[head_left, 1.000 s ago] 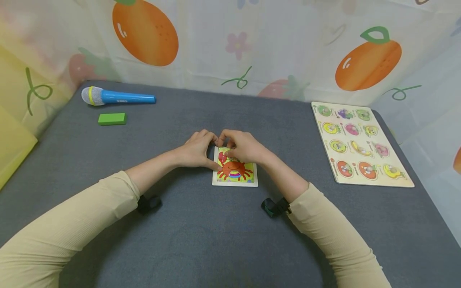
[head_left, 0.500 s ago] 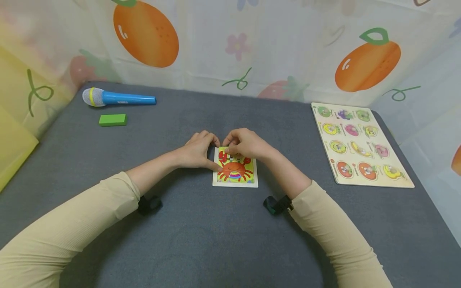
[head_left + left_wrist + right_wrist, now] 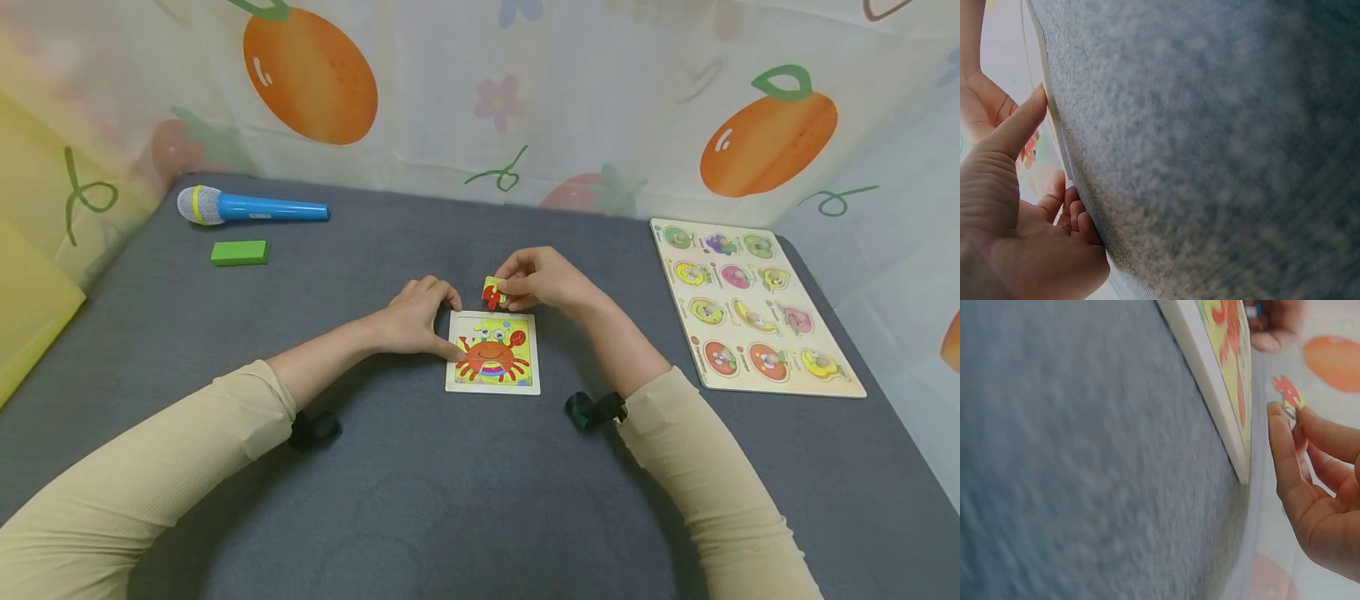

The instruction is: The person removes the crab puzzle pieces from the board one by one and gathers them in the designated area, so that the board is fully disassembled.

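A small crab jigsaw puzzle [image 3: 491,367] in a pale frame lies flat on the table, with a pale bare patch in its upper left part. My left hand [image 3: 415,318] holds the frame at its left side, thumb on the left edge and bent index finger at the top left corner. My right hand [image 3: 542,279] pinches a red and yellow puzzle piece [image 3: 493,292] between thumb and fingers, just above the puzzle's far edge. In the right wrist view the piece [image 3: 1288,392] is tilted up at the fingertips, clear of the frame.
On the right lies a wooden fruit peg board [image 3: 757,308]. A blue toy microphone [image 3: 255,207] and a green block [image 3: 239,252] lie at the back left of the dark grey table [image 3: 450,500]. Behind hangs a fruit-print curtain [image 3: 435,83].
My right hand has lifted the puzzle piece out of the upper left of the crab picture and moved it back and right. My left hand stays at the frame.
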### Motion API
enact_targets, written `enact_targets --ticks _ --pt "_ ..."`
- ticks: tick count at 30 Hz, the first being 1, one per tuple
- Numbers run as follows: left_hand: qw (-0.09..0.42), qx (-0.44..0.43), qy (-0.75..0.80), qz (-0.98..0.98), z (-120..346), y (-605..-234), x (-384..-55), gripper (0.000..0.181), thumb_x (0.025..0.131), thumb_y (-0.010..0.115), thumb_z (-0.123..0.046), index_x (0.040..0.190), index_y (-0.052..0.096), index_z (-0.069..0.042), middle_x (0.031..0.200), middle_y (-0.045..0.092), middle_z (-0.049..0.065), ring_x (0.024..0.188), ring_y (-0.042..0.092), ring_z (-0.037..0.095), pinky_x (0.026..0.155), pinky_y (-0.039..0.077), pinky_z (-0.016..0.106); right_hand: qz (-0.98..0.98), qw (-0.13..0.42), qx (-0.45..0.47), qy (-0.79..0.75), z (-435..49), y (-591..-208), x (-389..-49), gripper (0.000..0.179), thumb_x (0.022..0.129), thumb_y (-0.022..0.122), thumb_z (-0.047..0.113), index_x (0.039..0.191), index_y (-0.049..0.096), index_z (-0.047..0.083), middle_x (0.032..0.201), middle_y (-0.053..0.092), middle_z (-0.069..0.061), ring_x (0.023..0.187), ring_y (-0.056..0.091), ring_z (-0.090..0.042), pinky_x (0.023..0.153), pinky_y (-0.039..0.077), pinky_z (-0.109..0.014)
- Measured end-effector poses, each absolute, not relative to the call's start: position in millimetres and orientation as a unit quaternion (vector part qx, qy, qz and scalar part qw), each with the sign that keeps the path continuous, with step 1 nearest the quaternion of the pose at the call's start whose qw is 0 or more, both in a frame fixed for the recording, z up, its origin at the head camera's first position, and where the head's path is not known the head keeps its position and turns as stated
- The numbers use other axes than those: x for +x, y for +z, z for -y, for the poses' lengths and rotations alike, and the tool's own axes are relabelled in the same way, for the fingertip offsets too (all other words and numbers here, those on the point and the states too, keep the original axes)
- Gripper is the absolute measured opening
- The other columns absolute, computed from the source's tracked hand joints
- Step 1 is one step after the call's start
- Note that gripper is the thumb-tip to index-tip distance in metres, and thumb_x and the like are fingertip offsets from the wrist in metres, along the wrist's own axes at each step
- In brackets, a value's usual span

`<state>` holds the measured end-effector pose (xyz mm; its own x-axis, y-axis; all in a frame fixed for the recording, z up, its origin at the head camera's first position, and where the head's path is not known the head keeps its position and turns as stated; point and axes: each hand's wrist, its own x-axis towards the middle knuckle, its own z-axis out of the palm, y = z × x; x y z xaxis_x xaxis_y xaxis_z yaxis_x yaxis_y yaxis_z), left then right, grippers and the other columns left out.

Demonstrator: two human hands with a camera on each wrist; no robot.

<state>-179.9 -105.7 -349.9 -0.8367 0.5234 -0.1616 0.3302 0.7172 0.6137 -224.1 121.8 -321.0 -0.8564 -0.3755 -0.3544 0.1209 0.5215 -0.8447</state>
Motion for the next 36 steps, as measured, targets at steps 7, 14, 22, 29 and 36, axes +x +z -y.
enact_targets --ticks 7,14,22,29,36 --pt "0.164 0.236 0.293 -0.912 106.4 -350.7 -180.5 0.062 0.073 0.085 -0.037 0.117 0.053 -0.007 0.125 0.049 0.014 0.116 0.041 0.032 0.102 0.034 0.048 -0.831 0.215 -0.037 -0.511 -133.5 -323.7 -239.2 0.024 0.097 0.061 0.01 0.117 0.061 -0.002 0.089 0.059 -0.003 0.075 0.066 -0.013 0.073 0.059 -0.027" --pt "0.165 0.236 0.292 -0.912 107.2 -349.7 -180.3 0.062 0.073 0.085 -0.036 0.118 0.052 -0.006 0.124 0.049 0.014 0.116 0.041 0.033 0.102 0.034 0.048 -0.831 0.185 -0.004 -0.525 -127.6 -322.5 -256.2 0.026 0.096 0.063 0.012 0.119 0.064 0.001 0.088 0.062 -0.002 0.071 0.065 -0.011 0.07 0.059 -0.026" --pt "0.164 0.237 0.291 -0.912 105.7 -348.8 -178.8 0.063 0.073 0.085 -0.037 0.118 0.053 -0.006 0.123 0.049 0.014 0.115 0.041 0.032 0.101 0.034 0.047 -0.837 0.175 0.006 -0.519 -117.5 -318.4 -273.9 0.028 0.095 0.064 0.01 0.121 0.066 0.002 0.085 0.064 -0.003 0.065 0.065 -0.01 0.066 0.059 -0.026" --pt "0.163 0.239 0.293 -0.911 105.5 -349.3 -179.4 0.063 0.074 0.085 -0.036 0.118 0.053 -0.006 0.125 0.049 0.014 0.117 0.041 0.033 0.102 0.034 0.048 -0.847 0.177 0.028 -0.5 -118.9 -320.2 -283.9 0.031 0.095 0.063 0.006 0.125 0.065 0.002 0.09 0.062 -0.005 0.064 0.062 -0.009 0.065 0.057 -0.025" --pt "0.165 0.236 0.292 -0.912 106.3 -351.1 -180.0 0.063 0.073 0.085 -0.036 0.119 0.053 -0.006 0.126 0.049 0.014 0.116 0.04 0.032 0.101 0.034 0.048 -0.847 0.182 0.047 -0.498 -122.4 -325.2 -294.6 0.036 0.094 0.062 0.003 0.13 0.063 0.003 0.095 0.064 -0.008 0.069 0.062 -0.009 0.065 0.056 -0.023"
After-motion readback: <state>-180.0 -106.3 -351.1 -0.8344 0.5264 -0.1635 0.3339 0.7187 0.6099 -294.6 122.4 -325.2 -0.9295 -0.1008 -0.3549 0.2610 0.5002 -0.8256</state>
